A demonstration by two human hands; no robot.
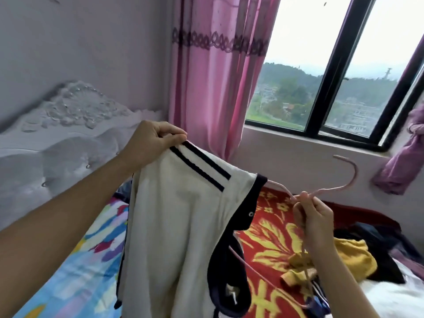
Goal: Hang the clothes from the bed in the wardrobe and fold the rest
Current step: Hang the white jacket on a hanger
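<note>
1. Now holds up a white top [174, 226] with dark stripes, high over the bed [68, 271].
2. Pinches the top's shoulder edge with the left hand [151, 145], fingers and thumb pressed tight on the cloth.
3. Grips a pink hanger [354, 173] just under its hook with the right hand [316, 219], fingers curled round the thin wire.
4. Looks about half on: one hanger arm tucked inside the top through a dark-trimmed opening, the other arm out in the open, bare.
5. Needs the second shoulder pulled over that bare arm, most likely, before any hanging.
6. Shows no wardrobe anywhere, so no telling how many clothes hang there already.
7. Leaves more to do on the bed: a yellow garment [353, 255] in a heap, touching a pile of dark clothes [371, 237], on a red and yellow blanket [270, 244].
8. Seems early in the job, with this top not yet hung and no folded pile in sight.
</note>
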